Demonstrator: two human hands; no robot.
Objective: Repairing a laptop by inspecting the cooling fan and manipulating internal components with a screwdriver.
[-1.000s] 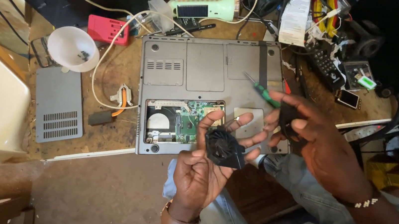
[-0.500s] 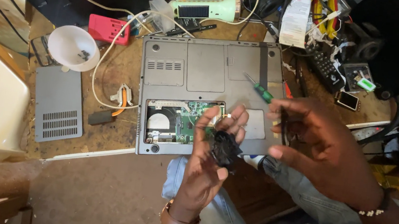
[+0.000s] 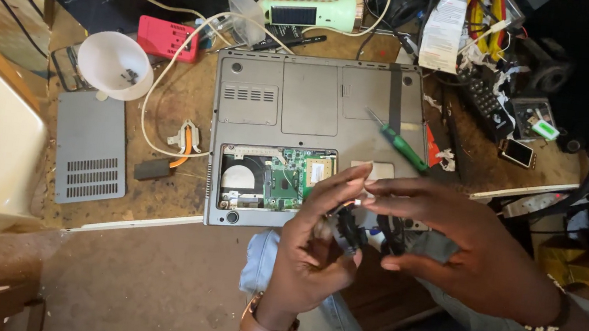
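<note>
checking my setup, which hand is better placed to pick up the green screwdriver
Right. The right hand hovers just below the green screwdriver on the laptop, while the left hand grips the small black part.

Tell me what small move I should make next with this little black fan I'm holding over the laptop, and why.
Probably lower the black fan toward the open bay in the upturned laptop. Both the left hand and right hand pinch it just above the near edge, and the bay's left side shows an empty round recess beside the green board. The green screwdriver lies within reach.
</note>
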